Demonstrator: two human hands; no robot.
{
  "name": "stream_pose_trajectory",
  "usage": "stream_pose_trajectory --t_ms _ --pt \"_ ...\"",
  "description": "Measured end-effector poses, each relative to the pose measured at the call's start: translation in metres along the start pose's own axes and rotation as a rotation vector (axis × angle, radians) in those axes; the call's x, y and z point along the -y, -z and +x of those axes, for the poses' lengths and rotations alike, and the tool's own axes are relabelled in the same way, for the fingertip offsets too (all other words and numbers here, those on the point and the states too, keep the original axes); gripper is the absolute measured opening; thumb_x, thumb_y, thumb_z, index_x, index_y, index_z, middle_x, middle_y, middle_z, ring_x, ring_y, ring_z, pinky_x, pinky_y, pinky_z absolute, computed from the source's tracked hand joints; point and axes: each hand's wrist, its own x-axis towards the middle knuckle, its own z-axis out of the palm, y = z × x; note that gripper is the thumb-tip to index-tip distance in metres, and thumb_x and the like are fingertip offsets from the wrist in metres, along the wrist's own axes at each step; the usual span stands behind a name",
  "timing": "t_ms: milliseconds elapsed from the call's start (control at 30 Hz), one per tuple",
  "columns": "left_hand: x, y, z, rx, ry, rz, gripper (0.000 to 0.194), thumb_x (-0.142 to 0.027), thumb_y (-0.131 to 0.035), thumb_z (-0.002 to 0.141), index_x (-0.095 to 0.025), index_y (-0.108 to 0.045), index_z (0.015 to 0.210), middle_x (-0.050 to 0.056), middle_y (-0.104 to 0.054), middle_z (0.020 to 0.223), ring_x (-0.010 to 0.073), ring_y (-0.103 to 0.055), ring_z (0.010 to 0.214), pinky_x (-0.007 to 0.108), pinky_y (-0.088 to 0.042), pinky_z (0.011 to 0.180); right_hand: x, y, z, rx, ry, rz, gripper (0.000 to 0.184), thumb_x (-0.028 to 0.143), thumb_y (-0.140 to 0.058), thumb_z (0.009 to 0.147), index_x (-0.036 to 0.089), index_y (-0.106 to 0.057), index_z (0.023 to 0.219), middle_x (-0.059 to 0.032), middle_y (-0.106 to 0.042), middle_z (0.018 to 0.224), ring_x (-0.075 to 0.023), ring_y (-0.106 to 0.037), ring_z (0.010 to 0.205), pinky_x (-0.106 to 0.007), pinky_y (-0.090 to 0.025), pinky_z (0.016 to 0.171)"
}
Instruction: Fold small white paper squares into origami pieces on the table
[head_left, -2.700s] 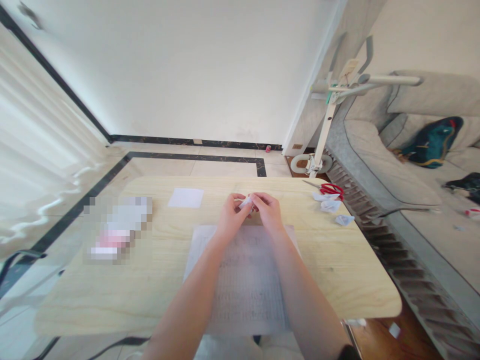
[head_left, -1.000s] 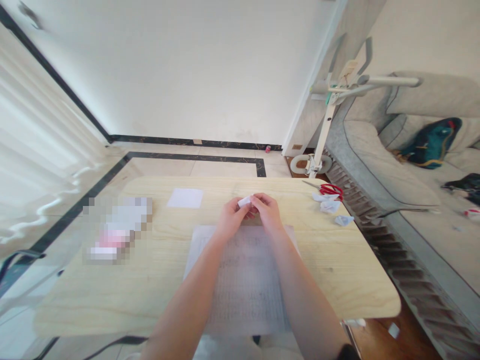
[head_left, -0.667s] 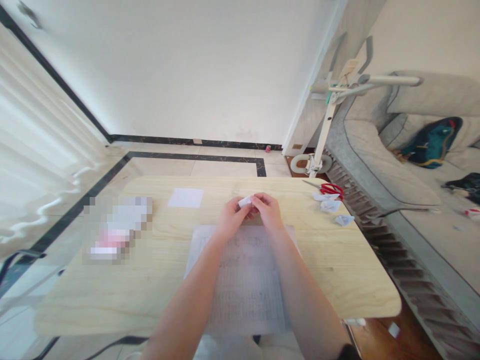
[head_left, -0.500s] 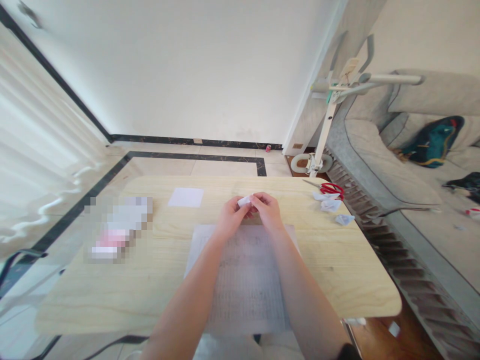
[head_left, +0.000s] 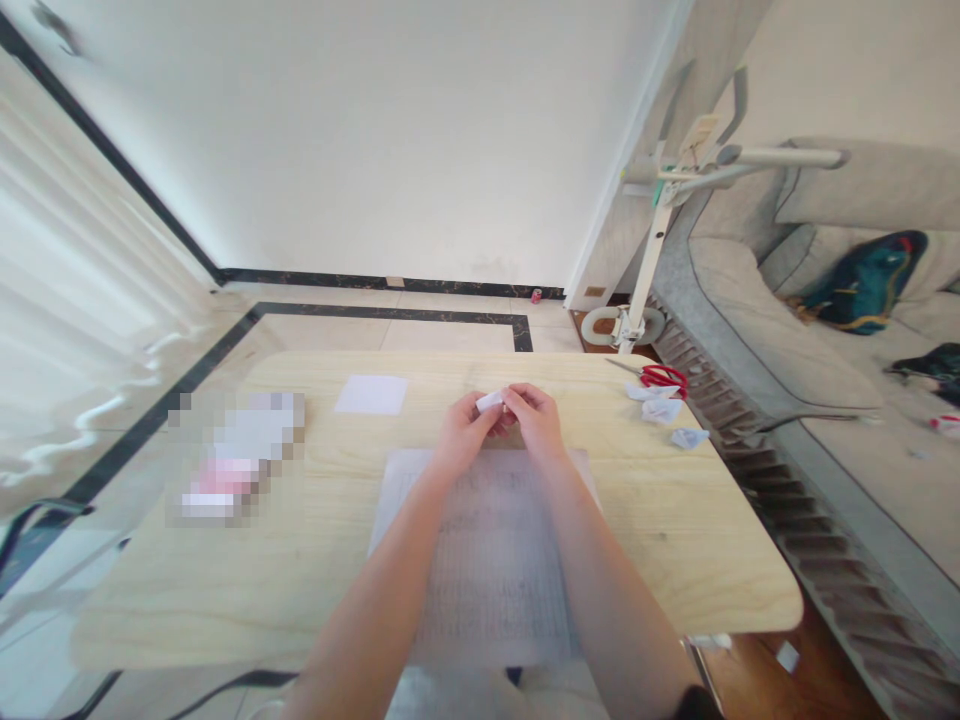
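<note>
A small folded piece of white paper (head_left: 490,401) is held between my two hands above the middle of the table. My left hand (head_left: 463,430) grips its left side, fingers curled. From the right, my right hand (head_left: 534,415) pinches the other end between thumb and fingers. Beneath my forearms lies a large printed sheet (head_left: 487,570), its text too blurred to read. A flat square of white paper (head_left: 372,395) rests on the table to the left of my hands.
On the wooden table (head_left: 330,570), red-handled scissors (head_left: 663,378) and several folded paper pieces (head_left: 660,410) lie at the right. A pixelated item (head_left: 247,450) is at the left. Beyond the right edge stand a grey sofa (head_left: 817,330) and a white exercise machine (head_left: 651,250).
Hardly anything differs; the fingers of my right hand have shifted very slightly on the folded paper.
</note>
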Motion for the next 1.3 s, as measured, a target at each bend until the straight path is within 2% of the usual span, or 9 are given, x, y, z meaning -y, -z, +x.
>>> stream_pose_trajectory --t_ms 233,400,567,767,1300 --pt "0.0025 0.0003 -0.0012 0.035 0.011 -0.032 0.023 -0.035 -0.056 0.078 -0.012 -0.06 0.074 0.004 -0.064 0.064 0.0128 -0.058 0.058 0.023 -0.045 0.057 0.0022 0.0017 -0.0001 -0.049 0.022 -0.04 0.019 0.035 -0.063 0.068 0.018 -0.059 0.061 0.0041 -0.05 0.051 -0.0098 -0.042 0.048 -0.024 -0.033 0.048" --pt "0.0068 0.0009 -0.0002 0.052 0.018 -0.108 0.03 -0.041 -0.051 0.081 -0.013 -0.062 0.078 0.004 -0.065 0.068 0.0135 -0.059 0.06 0.025 -0.046 0.058 0.0017 0.0033 -0.0003 -0.024 0.038 -0.038 0.021 0.038 -0.064 0.069 0.018 -0.06 0.062 0.0038 -0.049 0.052 -0.01 -0.042 0.049 -0.024 -0.032 0.048" --pt "0.004 0.0008 -0.0001 0.043 0.032 -0.059 0.029 -0.041 -0.057 0.077 -0.013 -0.062 0.078 0.005 -0.066 0.068 0.0142 -0.06 0.06 0.026 -0.047 0.059 0.0017 0.0029 -0.0005 -0.037 0.042 -0.045 0.021 0.038 -0.064 0.068 0.018 -0.06 0.062 0.0037 -0.049 0.052 -0.0102 -0.042 0.05 -0.025 -0.033 0.049" --pt "0.0081 0.0023 0.0011 0.066 0.043 -0.114 0.031 -0.042 -0.057 0.077 -0.011 -0.063 0.082 0.007 -0.067 0.073 0.0142 -0.061 0.061 0.026 -0.048 0.059 0.0033 0.0022 -0.001 -0.035 0.012 0.01 0.021 0.038 -0.065 0.068 0.018 -0.06 0.062 0.0034 -0.05 0.053 -0.0097 -0.041 0.049 -0.024 -0.032 0.048" --pt "0.0008 0.0009 -0.0031 0.084 0.026 -0.075 0.026 -0.036 -0.054 0.079 -0.012 -0.063 0.076 0.003 -0.061 0.061 0.0118 -0.056 0.055 0.024 -0.046 0.056 0.002 0.0019 -0.0004 -0.031 0.029 0.041 0.022 0.04 -0.064 0.069 0.019 -0.06 0.062 0.0035 -0.048 0.052 -0.0095 -0.041 0.048 -0.024 -0.032 0.048"
